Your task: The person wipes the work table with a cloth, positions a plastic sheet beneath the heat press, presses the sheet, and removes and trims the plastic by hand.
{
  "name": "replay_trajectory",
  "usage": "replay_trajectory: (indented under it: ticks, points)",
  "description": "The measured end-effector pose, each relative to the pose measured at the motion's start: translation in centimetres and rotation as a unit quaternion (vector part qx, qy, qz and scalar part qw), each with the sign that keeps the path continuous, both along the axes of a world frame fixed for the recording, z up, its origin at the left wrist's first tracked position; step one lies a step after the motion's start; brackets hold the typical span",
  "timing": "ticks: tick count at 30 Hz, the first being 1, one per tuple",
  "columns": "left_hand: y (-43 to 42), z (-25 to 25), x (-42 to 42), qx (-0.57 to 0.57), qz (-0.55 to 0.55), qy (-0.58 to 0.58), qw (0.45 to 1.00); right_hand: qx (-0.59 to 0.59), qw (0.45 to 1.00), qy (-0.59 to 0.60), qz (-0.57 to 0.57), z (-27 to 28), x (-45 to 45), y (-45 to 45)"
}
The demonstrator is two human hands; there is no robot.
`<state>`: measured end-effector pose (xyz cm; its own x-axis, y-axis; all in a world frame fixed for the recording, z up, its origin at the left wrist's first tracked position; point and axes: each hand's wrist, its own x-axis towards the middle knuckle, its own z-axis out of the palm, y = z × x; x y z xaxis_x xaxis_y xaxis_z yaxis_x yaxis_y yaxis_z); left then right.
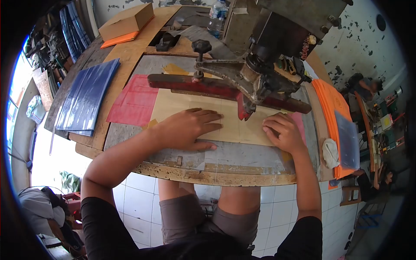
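My left hand (188,128) lies flat with fingers spread on a tan sheet (190,100) that rests on the metal bed of a press machine (251,76). My right hand (282,132) is on the right part of the same sheet, its fingers curled and its thumb and fingertips together. What those fingertips hold, if anything, is too small to make out. Above the sheet, ahead of both hands, runs the machine's long red-and-dark bar (195,86). Pink sheet material (132,102) shows left of the tan sheet, and a little pink shows at its right.
Dark blue plastic covers (86,97) lie at the left. Orange sheets (328,108), a clear bluish plastic piece (346,138) and a white cloth (330,154) are at the right. A cardboard box (125,21) and a water bottle (216,18) stand behind. Other people are at far right.
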<state>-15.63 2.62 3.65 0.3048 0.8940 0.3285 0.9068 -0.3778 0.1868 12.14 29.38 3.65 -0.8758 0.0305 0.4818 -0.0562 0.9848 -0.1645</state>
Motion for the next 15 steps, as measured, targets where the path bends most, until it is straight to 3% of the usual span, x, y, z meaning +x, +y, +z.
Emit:
replay_trajectory:
  ticks: [8, 15]
  points:
    - [0.18, -0.44, -0.24, -0.018, 0.042, 0.052, 0.998, 0.028, 0.999, -0.001, -0.030, -0.23, 0.01, 0.20]
    - [0.06, -0.49, 0.26, -0.038, 0.082, 0.016, 0.996, 0.039, 0.998, -0.014, -0.047, -0.35, 0.24, 0.29]
